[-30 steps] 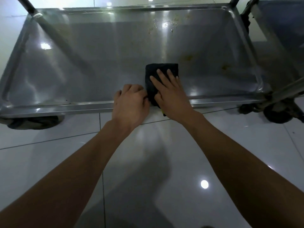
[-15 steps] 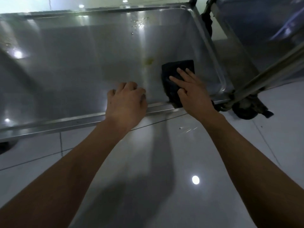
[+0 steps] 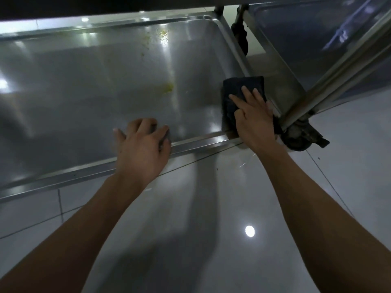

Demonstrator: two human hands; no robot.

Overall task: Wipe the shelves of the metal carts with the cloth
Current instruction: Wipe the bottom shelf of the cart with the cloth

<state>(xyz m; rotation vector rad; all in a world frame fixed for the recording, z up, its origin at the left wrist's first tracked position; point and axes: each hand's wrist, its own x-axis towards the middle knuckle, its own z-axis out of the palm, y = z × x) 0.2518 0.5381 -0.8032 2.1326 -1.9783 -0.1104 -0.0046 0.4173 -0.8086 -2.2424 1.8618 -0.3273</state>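
A right hand [image 3: 252, 117], fingers spread flat, presses a dark cloth [image 3: 243, 89] into the near right corner of a metal cart shelf [image 3: 84, 98], while the left hand [image 3: 141, 146] rests loosely curled on its front rim; yellow stains [image 3: 168, 88] lie between.

Both forearms bare from frame edge to wrist — no sleeves, cuffs or gloves in view. Left hand [image 3: 141, 151]: no ring, watch or band seen; nails short where visible, approx. a few small dark specks on the back, too small to identify. Right hand [image 3: 254, 121]: likewise bare — no jewellery, no wrist strap, no markings. Lighting dim, so finer detail can't be confirmed. Rest of body out of frame.
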